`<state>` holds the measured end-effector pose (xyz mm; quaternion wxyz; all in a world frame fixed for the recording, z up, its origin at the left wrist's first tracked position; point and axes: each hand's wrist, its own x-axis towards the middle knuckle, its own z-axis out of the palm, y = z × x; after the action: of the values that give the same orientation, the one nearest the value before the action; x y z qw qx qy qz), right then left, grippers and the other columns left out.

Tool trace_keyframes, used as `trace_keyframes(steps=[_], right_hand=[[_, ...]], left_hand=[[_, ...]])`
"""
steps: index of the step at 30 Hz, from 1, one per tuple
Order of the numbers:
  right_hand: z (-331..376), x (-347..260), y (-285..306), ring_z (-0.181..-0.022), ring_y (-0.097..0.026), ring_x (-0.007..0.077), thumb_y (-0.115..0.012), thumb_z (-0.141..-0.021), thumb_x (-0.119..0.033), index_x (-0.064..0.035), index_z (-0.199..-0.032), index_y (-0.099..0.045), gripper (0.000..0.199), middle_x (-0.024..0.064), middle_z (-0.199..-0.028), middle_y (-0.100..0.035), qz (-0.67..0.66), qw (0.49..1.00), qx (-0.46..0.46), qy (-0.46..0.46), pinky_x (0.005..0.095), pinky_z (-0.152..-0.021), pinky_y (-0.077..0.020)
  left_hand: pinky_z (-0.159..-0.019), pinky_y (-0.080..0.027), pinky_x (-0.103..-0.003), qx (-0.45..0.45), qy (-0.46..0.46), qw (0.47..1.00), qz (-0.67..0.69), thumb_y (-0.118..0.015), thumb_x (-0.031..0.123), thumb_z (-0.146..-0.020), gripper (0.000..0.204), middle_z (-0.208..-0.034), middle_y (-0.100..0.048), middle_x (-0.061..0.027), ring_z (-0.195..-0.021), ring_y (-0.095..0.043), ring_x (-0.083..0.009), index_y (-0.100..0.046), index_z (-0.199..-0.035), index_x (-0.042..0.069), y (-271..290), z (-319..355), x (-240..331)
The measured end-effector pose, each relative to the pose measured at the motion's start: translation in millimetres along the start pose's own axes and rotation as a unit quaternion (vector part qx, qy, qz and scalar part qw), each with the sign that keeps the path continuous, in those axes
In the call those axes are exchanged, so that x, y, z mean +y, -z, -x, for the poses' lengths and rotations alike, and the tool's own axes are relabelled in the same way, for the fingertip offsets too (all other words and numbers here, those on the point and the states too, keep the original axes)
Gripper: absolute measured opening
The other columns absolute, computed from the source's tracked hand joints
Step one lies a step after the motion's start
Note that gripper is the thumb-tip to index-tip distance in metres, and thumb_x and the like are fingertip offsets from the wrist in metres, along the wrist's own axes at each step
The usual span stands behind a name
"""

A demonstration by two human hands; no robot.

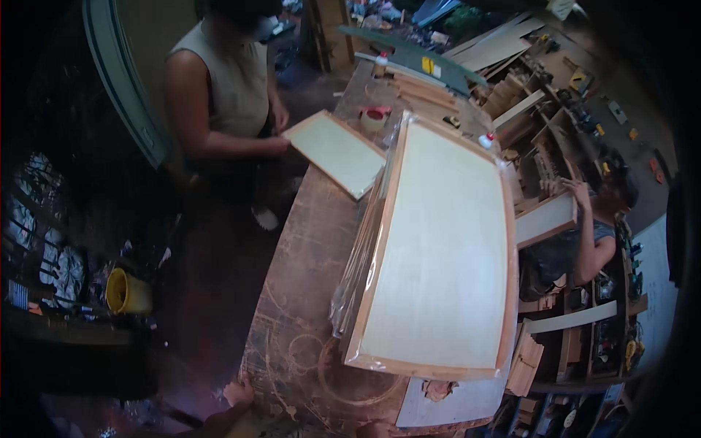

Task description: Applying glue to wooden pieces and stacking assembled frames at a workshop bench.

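Plastic film [358,271] is apparently covering the whole large pale wood-framed panel [438,241], while the left hand [237,393], grip unclear, is resting at seven o'clock.

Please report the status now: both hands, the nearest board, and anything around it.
Left hand flat on worn wooden workbench edge, holding nothing. Right hand out of view. Large pale wood-framed panel lies flat, plastic wrap alongside.

My left hand [238,393] shows only at the bottom edge, its forearm lost in shadow, and my right hand is out of frame. The 1 large framed panel [442,241] hides the workbench [307,292] beneath it. Upper right, the shelf tools [584,109] are too small to identify.
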<state>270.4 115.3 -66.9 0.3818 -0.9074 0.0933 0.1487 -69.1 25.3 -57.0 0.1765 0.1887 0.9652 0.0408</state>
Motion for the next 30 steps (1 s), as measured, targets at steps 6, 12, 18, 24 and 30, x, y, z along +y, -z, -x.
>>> trace_keyframes(steps=[6,12,18,24,30], right_hand=[[5,-19,-13,-0.081,-0.067,0.0405,-0.041,-0.095,-0.048,0.0026,-0.105,-0.063,0.056,0.0237,-0.089,-0.069,0.016,1.000,-0.012,0.013,0.0489,-0.074,-0.0540],[8,-25,-20,-0.080,-0.067,0.0396,-0.043,-0.094,-0.047,0.0019,-0.105,-0.064,0.055,0.0232,-0.089,-0.069,0.022,0.999,-0.029,0.019,0.0484,-0.073,-0.0540],[6,-20,-15,-0.079,-0.067,0.0386,-0.045,-0.093,-0.046,0.0012,-0.104,-0.065,0.053,0.0228,-0.088,-0.069,0.020,0.998,-0.045,0.041,0.0480,-0.072,-0.0539],[3,-18,-16,-0.077,-0.067,0.0376,-0.046,-0.093,-0.046,0.0005,-0.104,-0.065,0.051,0.0223,-0.087,-0.069,0.031,0.995,-0.079,0.053,0.0475,-0.071,-0.0539],[-7,-17,-10,-0.076,-0.068,0.0366,-0.048,-0.092,-0.045,-0.0001,-0.103,-0.066,0.049,0.0218,-0.086,-0.069,0.028,0.988,-0.124,0.083,0.0470,-0.070,-0.0538]], left_hand=[[-0.073,-0.045,-0.059,0.018,-0.031,0.998,0.054,-0.044,0.050,-0.092,0.055,-0.078,-0.064,-0.0293,-0.076,-0.061,-0.0509,-0.063,-0.105,0.001,-12,1,-12],[-0.071,-0.045,-0.059,0.019,-0.023,0.999,0.030,-0.046,0.050,-0.091,0.054,-0.076,-0.063,-0.0292,-0.073,-0.060,-0.0514,-0.062,-0.104,0.001,-15,-1,-9],[-0.069,-0.044,-0.061,0.032,-0.036,0.998,0.041,-0.043,0.051,-0.092,0.054,-0.071,-0.062,-0.0287,-0.070,-0.060,-0.0508,-0.061,-0.093,0.000,-9,0,-8],[-0.066,-0.044,-0.061,0.024,-0.031,0.999,0.013,-0.045,0.052,-0.091,0.056,-0.069,-0.062,-0.0275,-0.069,-0.060,-0.0501,-0.061,-0.093,-0.001,-26,-5,-28],[-0.067,-0.046,-0.059,0.014,-0.042,0.997,0.060,-0.051,0.050,-0.087,0.053,-0.072,-0.064,-0.0264,-0.068,-0.062,-0.0476,-0.063,-0.085,-0.002,3,1,7]])
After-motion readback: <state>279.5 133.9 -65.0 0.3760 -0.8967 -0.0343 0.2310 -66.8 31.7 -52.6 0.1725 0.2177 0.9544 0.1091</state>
